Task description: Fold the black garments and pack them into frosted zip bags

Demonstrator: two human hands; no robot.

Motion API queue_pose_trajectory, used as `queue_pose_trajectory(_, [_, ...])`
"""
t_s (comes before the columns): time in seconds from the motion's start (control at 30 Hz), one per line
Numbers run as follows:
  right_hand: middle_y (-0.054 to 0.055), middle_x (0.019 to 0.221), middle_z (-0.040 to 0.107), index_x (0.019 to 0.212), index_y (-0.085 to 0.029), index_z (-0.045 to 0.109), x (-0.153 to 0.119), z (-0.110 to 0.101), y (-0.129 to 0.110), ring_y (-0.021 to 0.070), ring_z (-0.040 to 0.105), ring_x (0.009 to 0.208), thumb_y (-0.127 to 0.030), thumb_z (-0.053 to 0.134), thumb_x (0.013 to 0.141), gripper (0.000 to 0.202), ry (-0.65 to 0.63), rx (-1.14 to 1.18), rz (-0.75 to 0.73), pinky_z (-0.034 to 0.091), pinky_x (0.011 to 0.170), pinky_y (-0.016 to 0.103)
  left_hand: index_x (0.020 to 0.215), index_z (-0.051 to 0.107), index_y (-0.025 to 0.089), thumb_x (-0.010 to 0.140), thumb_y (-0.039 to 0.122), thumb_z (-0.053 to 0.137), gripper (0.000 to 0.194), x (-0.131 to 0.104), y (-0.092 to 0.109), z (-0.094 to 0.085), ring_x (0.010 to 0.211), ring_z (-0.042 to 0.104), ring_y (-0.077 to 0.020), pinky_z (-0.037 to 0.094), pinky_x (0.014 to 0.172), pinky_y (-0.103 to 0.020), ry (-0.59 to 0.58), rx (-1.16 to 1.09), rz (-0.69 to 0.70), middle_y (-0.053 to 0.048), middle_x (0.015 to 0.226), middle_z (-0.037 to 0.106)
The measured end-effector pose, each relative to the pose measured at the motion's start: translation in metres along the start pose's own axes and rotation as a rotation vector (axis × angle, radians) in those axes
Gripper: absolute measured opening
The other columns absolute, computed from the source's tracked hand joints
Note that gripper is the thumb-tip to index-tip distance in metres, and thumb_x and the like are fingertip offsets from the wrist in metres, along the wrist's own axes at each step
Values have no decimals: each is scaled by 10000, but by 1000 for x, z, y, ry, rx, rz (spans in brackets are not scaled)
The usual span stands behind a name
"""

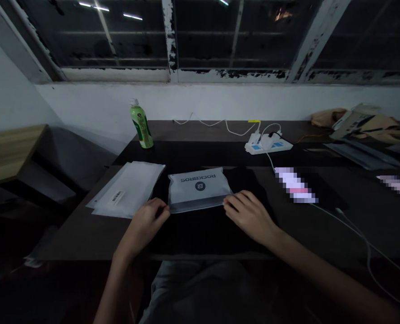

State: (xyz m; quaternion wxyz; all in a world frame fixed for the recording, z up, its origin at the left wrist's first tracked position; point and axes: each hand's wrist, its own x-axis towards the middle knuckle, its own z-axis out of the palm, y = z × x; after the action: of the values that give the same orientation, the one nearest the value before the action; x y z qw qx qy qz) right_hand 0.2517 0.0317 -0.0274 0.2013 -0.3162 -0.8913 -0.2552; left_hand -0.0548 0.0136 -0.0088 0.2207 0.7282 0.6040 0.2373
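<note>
A frosted plastic zip bag (203, 198) printed ROCKBROS, its lettering upside down to me, lies on the dark table in front of me. My left hand (149, 225) is closed at the bag's near left corner, thumb and index finger pinched together there. At the near right corner, the curled fingers of my right hand (250, 218) hold the edge. A dark strip runs along the bag's near side. What is inside the bag cannot be made out. Just left of it, close to my left hand, lies a small stack of white plastic bags (129, 189) with a barcode label (118, 198) on top.
A green drink bottle (141, 126) stands at the back left. Behind and right sit a white power strip (269, 145) with plugs and a blurred-out phone (295, 185) with a white cable (338, 220). Cardboard packaging (355, 121) lies far right; a wooden table (14, 153) is at left.
</note>
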Motion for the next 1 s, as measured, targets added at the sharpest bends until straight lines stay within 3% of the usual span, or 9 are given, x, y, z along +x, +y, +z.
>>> queue_pose_trajectory(0.13, [87, 936, 709, 994, -141, 714, -26, -4, 19, 225, 598, 861, -113, 554, 925, 177, -28, -36, 39, 444, 854, 384, 786, 591, 207, 900, 403, 452, 266, 0, -3, 2, 754, 614, -216, 452, 679, -330, -18, -21, 23, -34, 808, 645])
queue_pose_trajectory(0.23, [94, 1033, 703, 1082, -157, 699, -26, -8, 24, 222, 612, 882, -148, 534, 935, 221, -99, 4, 82, 476, 820, 361, 794, 597, 208, 918, 409, 453, 277, 0, -7, 5, 765, 616, -214, 452, 684, -325, 2, -31, 52, -37, 836, 649])
queue_pose_trajectory(0.43, [149, 1491, 475, 1458, -201, 452, 14, -1, 15, 321, 516, 1259, -117, 557, 892, 582, -255, 3, -11, 463, 985, 443, 830, 594, 216, 972, 425, 440, 296, -4, -12, 9, 783, 611, -205, 452, 713, -314, 58, -78, 105, -30, 852, 640])
queue_pose_trajectory(0.5, [152, 1531, 432, 1497, -202, 397, 30, 9, 7, 324, 489, 1305, -72, 534, 887, 638, -250, -13, -69, 452, 1016, 454, 805, 577, 217, 995, 427, 406, 331, -6, -11, 10, 783, 608, -205, 453, 728, -317, 96, -98, 99, -31, 838, 633])
queue_pose_trajectory(0.63, [146, 1492, 492, 1515, -170, 375, 60, 23, 2, 332, 528, 1274, -44, 426, 929, 602, -211, -77, -124, 490, 981, 474, 818, 581, 217, 1033, 421, 317, 397, -8, -8, 14, 804, 604, -209, 449, 781, -335, 157, -143, 70, -32, 822, 622])
queue_pose_trajectory(0.8, [140, 1503, 481, 1539, -163, 334, 97, 19, 45, 280, 624, 1136, 11, 366, 894, 669, -154, -78, 70, 553, 869, 419, 884, 607, 223, 1045, 428, 283, 416, -11, -9, 15, 849, 602, -213, 444, 804, -342, 165, -191, 40, -27, 839, 621])
queue_pose_trajectory(0.93, [157, 1533, 433, 1549, -150, 314, 119, 33, 84, 327, 537, 1272, -9, 368, 908, 659, -86, -31, 280, 473, 1006, 504, 854, 594, 223, 1037, 431, 319, 390, -12, -8, 13, 825, 607, -212, 448, 794, -342, 163, -180, 43, -27, 837, 627])
queue_pose_trajectory(1.0, [179, 1524, 438, 1534, -143, 348, 119, 47, 90, 343, 501, 1315, -103, 415, 957, 582, -165, 91, 244, 440, 1046, 525, 848, 587, 222, 1036, 429, 320, 386, -12, -7, 13, 816, 610, -215, 450, 788, -347, 168, -162, 49, -31, 835, 627])
